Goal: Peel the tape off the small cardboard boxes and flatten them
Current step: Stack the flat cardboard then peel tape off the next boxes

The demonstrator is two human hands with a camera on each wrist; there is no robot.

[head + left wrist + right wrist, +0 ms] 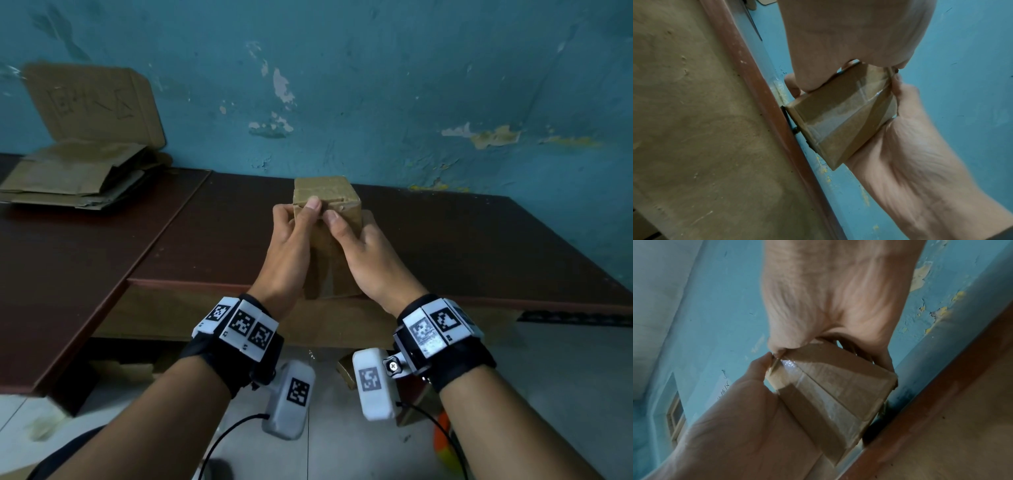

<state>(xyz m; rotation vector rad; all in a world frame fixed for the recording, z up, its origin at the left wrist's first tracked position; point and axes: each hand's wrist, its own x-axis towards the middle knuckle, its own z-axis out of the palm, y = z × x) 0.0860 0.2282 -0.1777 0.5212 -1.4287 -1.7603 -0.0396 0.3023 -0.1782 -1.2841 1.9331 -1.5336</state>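
Mid-frame in the head view, the small cardboard box (327,205) is held up off the dark worktop (445,240), clamped between both hands. The left hand (291,246) wraps its side, thumb pressed at the top edge; the right hand (363,253) curls round the other side, thumb beside it. The box looks light, stiff-walled but crushable. Glossy clear tape (830,395) looks slippery, so the best hold is probably a lifted end by fingernail. Flattened cardboard (75,178) lies upper left.
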